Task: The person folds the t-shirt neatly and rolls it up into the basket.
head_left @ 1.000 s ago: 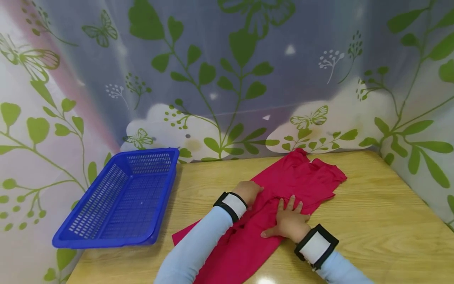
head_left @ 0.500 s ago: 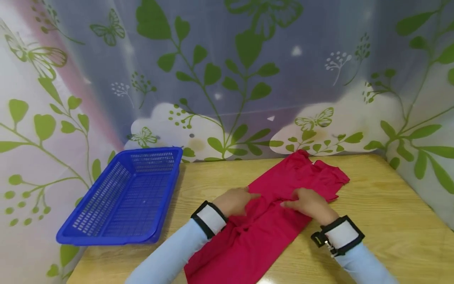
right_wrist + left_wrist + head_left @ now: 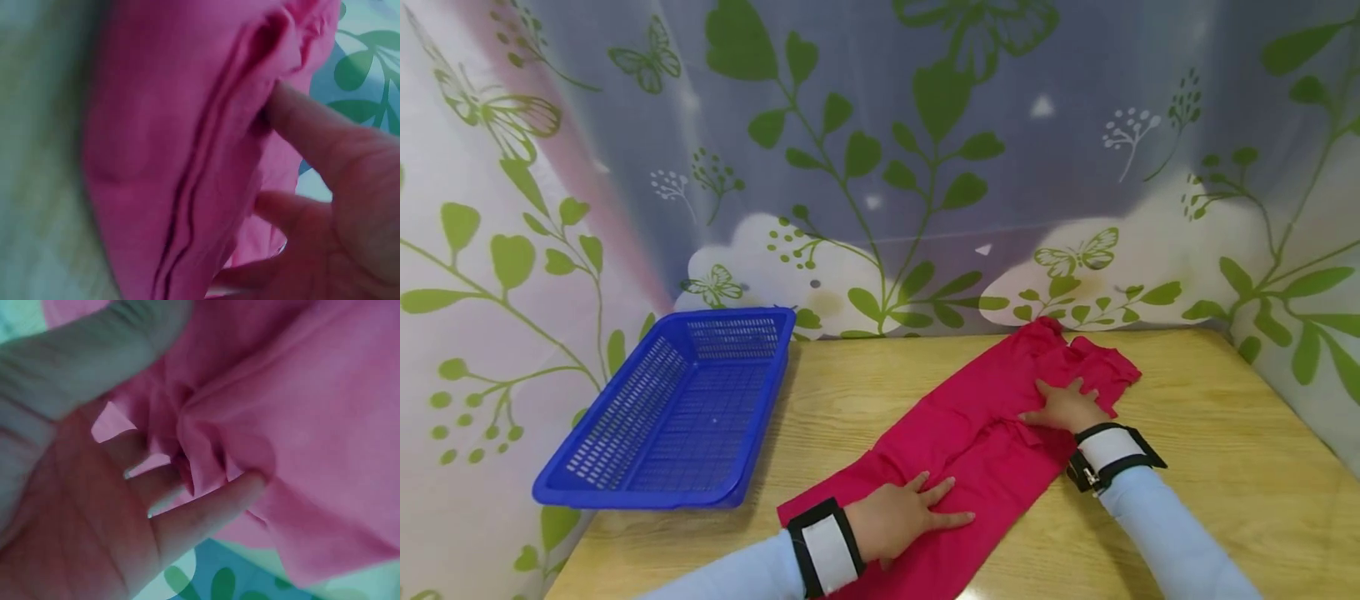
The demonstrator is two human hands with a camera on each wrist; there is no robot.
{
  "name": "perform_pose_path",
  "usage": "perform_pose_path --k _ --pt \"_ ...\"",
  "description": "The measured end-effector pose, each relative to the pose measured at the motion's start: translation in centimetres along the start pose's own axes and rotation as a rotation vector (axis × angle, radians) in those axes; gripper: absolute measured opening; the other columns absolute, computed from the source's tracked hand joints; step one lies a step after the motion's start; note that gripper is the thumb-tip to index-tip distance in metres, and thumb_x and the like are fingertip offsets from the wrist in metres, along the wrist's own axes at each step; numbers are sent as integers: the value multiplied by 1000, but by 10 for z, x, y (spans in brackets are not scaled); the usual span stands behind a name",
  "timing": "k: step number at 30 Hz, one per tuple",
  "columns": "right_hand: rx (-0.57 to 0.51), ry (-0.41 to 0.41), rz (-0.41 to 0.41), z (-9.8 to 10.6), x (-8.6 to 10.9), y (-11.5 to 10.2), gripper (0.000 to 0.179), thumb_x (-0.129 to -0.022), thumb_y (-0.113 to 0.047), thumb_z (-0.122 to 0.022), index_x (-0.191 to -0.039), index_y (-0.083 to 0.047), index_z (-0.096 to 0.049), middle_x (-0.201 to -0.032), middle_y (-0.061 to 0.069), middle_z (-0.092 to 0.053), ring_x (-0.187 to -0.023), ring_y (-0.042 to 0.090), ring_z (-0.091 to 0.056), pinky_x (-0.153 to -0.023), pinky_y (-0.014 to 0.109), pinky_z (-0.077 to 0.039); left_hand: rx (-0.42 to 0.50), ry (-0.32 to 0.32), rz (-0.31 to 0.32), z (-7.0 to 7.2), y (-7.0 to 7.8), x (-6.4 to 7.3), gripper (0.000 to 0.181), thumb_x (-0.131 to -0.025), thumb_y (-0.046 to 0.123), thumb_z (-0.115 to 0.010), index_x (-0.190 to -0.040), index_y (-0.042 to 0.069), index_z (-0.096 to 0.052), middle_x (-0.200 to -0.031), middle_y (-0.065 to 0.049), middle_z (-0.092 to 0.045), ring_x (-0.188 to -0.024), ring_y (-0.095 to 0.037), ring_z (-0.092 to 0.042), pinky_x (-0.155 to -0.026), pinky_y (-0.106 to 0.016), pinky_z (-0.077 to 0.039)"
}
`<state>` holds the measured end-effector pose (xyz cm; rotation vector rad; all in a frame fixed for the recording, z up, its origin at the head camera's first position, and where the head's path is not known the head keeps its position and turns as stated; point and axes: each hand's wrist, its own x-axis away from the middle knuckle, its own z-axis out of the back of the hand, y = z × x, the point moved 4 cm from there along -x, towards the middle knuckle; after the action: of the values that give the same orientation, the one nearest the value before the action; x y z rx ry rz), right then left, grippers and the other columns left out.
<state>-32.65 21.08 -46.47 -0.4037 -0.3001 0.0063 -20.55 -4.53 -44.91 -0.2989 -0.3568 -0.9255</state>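
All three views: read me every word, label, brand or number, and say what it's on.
No readable text on anything.
White patches on the wristbands: no lettering visible.
Red cloth, blue basket, patterned backdrop: none visible.
White spot at the cloth's far end: too small to tell.

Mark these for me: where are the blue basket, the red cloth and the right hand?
Blue basket (image 3: 632,499), head view: on its near rim.
Red cloth (image 3: 951,429), head view: around its middle.
Right hand (image 3: 1070,408), head view: back of the hand.

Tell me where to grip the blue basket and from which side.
On the blue basket, probably the long rim facing the red garment, coming from that side: this raised edge stands free, while the opposite long rim lies nearer the patterned backdrop.
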Motion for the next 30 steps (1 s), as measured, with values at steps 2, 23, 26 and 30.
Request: perform_pose_path --k 2,23,26,30 --pt "19 -18 58 3 -6 -4 84 -83 -42 -63 -140 8 -28 -134 53 -12 -121 74 -3 -93 80 -12 45 -26 2 -1 3 -2 106 -62 23 -85 -142 49 -22 -155 7 -22 -140 -28 -29 -62 -19 -51" --pt "-72 -145 236 5 -55 -26 82 -68 -21 -63 -142 -1 -33 -145 42 -2 -131 64 3 -105 69 -12 28 11 140 19 77 -66 88 -69 42 -78 -141 46 -27 -149 -3 -33 -127 -38 -43 -58 -26 -54" --pt "-99 -123 262 5 -53 -31 79 -68 -17 -61 -141 0 -35 -146 42 -3 -131 64 2 -105 68 -15 -11 48 155 26 83 -74 94 -63 49 -80 -142 43 -30 -146 -5 -38 -126 -34 -45 -79 -33 -54" --pt "-122 -84 293 3 -53 -33 75 -70 -16 -59 -139 1 -38 -146 41 -6 -130 65 0 -104 70 -13 -72 75 184 31 88 -86 104 -51 61 -81 -141 40 -32 -138 -1 -48 -131 -23 -41 -96 -41 -45"
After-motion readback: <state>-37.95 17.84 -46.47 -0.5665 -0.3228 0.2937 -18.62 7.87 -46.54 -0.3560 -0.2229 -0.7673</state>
